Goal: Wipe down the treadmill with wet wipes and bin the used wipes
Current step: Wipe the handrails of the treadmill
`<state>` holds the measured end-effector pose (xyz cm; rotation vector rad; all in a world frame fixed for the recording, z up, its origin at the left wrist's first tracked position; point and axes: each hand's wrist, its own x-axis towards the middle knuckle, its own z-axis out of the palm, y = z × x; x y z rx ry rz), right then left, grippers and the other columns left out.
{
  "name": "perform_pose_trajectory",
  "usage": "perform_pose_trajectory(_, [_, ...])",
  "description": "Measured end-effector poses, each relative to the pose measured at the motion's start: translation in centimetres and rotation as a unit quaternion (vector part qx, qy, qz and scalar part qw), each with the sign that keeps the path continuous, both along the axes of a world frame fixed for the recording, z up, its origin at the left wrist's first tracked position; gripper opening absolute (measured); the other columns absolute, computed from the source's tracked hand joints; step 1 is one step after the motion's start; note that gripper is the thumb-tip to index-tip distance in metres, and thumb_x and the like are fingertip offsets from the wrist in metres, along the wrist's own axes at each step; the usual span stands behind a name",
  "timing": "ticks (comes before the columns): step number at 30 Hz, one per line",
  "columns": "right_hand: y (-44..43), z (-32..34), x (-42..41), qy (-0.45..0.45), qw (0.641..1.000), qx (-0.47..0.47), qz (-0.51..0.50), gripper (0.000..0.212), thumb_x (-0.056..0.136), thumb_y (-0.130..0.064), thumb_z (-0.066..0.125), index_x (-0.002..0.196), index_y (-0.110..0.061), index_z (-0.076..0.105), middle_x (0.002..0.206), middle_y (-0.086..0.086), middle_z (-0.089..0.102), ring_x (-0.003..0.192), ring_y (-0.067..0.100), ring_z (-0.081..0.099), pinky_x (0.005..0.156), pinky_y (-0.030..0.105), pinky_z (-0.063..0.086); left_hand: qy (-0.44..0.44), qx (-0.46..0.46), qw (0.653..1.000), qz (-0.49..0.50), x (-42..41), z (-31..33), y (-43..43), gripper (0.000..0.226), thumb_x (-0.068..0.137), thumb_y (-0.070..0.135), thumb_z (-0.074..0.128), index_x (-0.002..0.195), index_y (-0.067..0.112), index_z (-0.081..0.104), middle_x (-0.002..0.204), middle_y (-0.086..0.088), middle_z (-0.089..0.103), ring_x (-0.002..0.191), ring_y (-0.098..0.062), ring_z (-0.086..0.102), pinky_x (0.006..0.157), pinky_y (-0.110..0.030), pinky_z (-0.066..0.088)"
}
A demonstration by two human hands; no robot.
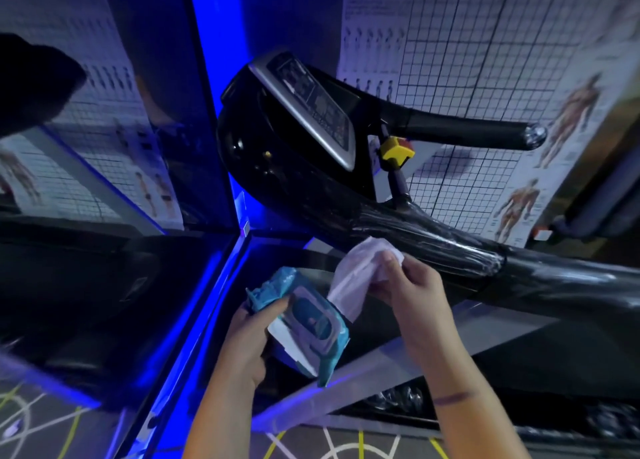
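Observation:
A black treadmill (277,153) fills the upper middle of the head view, its grey console panel (311,105) tilted. One handrail (467,132) reaches right. A plastic-wrapped arm (433,240) runs down to the right. My left hand (246,340) grips a blue wet-wipe pack (304,320) with its flap lid facing up. My right hand (412,295) pinches a white wipe (356,275) that hangs just above the pack, close below the wrapped arm.
A yellow safety-key block (396,153) sits below the console. Mirrors with blue light strips (207,77) stand to the left. Anatomy posters on a wire grid (519,77) cover the wall behind. The floor (52,424) has painted lines.

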<state>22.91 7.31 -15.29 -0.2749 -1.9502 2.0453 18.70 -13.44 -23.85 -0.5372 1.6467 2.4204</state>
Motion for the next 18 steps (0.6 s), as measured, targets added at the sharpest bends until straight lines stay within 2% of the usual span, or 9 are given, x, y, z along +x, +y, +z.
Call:
perform_pose_trajectory(3, [-0.1, 1.2, 0.1, -0.025, 0.986, -0.163, 0.024, 0.028, 0.105, -0.013, 0.051, 0.094, 0.001, 0.073, 0.090, 0.017, 0.076, 0.084, 0.028, 0.073, 0.080, 0.039, 0.057, 0.005, -0.001, 1.000, 0.010, -0.1, 0.0, -0.5, 0.030, 0.089, 0.002, 0.076, 0.119, 0.001, 0.074, 0.096, -0.016, 0.081, 0.089, -0.031, 0.073, 0.087, -0.041, 0.054])
perform_pose_trajectory(6, [-0.7, 2.1, -0.8, 0.032, 0.985, -0.166, -0.036, 0.028, 0.106, -0.013, 0.048, 0.095, 0.000, 0.070, 0.086, 0.009, 0.074, 0.083, 0.020, 0.069, 0.077, 0.030, 0.055, 0.003, 0.005, 0.999, 0.036, -0.2, -0.1, -0.9, 0.057, 0.073, 0.019, 0.091, 0.124, 0.004, 0.072, 0.105, -0.017, 0.080, 0.101, -0.035, 0.074, 0.096, -0.048, 0.055])
perform_pose_trajectory(8, [-1.6, 2.9, -1.6, 0.121, 0.987, 0.000, -0.105, 0.026, 0.107, -0.017, 0.046, 0.098, -0.005, 0.067, 0.084, -0.002, 0.069, 0.082, 0.008, 0.061, 0.076, 0.025, 0.048, -0.006, 0.006, 0.999, 0.049, -0.3, -0.1, -1.1, 0.061, 0.072, 0.021, 0.094, 0.126, 0.005, 0.071, 0.108, -0.018, 0.079, 0.100, -0.034, 0.074, 0.092, -0.047, 0.057])
perform_pose_trajectory(10, [-3.3, 4.2, -2.8, 0.205, 0.951, 0.187, -0.140, 0.021, 0.106, -0.015, 0.045, 0.109, -0.008, 0.064, 0.091, -0.008, 0.067, 0.078, 0.000, 0.057, 0.072, 0.021, 0.042, -0.011, 0.009, 0.998, 0.063, -0.2, 0.1, -1.3, 0.045, 0.080, 0.010, 0.087, 0.122, 0.003, 0.072, 0.101, -0.018, 0.080, 0.091, -0.032, 0.074, 0.084, -0.044, 0.057])
perform_pose_trajectory(12, [-5.5, 5.0, -5.4, 0.259, 0.910, 0.301, -0.122, 0.029, 0.105, -0.006, 0.043, 0.130, -0.009, 0.057, 0.112, 0.002, 0.069, 0.093, 0.010, 0.065, 0.078, 0.022, 0.049, -0.014, 0.001, 0.997, 0.077, -0.3, 0.2, -1.5, 0.042, 0.082, 0.006, 0.085, 0.122, 0.003, 0.072, 0.099, -0.018, 0.080, 0.088, -0.031, 0.073, 0.085, -0.046, 0.057])
perform_pose_trajectory(13, [-6.8, 5.0, -7.3, 0.277, 0.888, 0.355, -0.093, 0.038, 0.102, 0.001, 0.041, 0.137, -0.007, 0.053, 0.126, 0.010, 0.066, 0.110, 0.020, 0.065, 0.091, 0.032, 0.052, -0.016, -0.001, 0.996, 0.083, -0.3, 0.4, -1.6, 0.045, 0.080, 0.008, 0.087, 0.122, 0.003, 0.071, 0.101, -0.019, 0.080, 0.090, -0.032, 0.074, 0.087, -0.047, 0.058])
perform_pose_trajectory(15, [-9.2, 3.3, -11.5, 0.306, 0.817, 0.488, -0.034, 0.051, 0.092, 0.009, 0.039, 0.142, 0.001, 0.050, 0.148, 0.020, 0.050, 0.139, 0.033, 0.047, 0.111, 0.048, 0.041, -0.006, 0.000, 0.996, 0.094, -0.2, 0.6, -1.9, 0.062, 0.065, 0.020, 0.096, 0.121, 0.006, 0.072, 0.105, -0.019, 0.080, 0.096, -0.035, 0.075, 0.092, -0.050, 0.058])
perform_pose_trajectory(17, [-10.7, 1.0, -14.8, 0.299, 0.733, 0.611, -0.003, 0.049, 0.093, -0.002, 0.039, 0.140, 0.002, 0.053, 0.154, 0.019, 0.044, 0.146, 0.035, 0.037, 0.115, 0.051, 0.035, -0.006, -0.008, 0.996, 0.087, -0.2, 0.7, -2.4, 0.074, 0.053, 0.028, 0.099, 0.119, 0.009, 0.073, 0.105, -0.016, 0.080, 0.098, -0.035, 0.075, 0.091, -0.049, 0.059])
perform_pose_trajectory(18, [-11.2, 0.2, -15.7, 0.282, 0.694, 0.663, 0.004, 0.048, 0.097, -0.012, 0.038, 0.141, 0.000, 0.053, 0.157, 0.016, 0.041, 0.148, 0.033, 0.033, 0.118, 0.051, 0.031, -0.004, -0.005, 0.996, 0.089, -0.3, 0.5, -2.8, 0.067, 0.061, 0.025, 0.097, 0.121, 0.009, 0.072, 0.106, -0.016, 0.080, 0.098, -0.035, 0.075, 0.088, -0.046, 0.059])
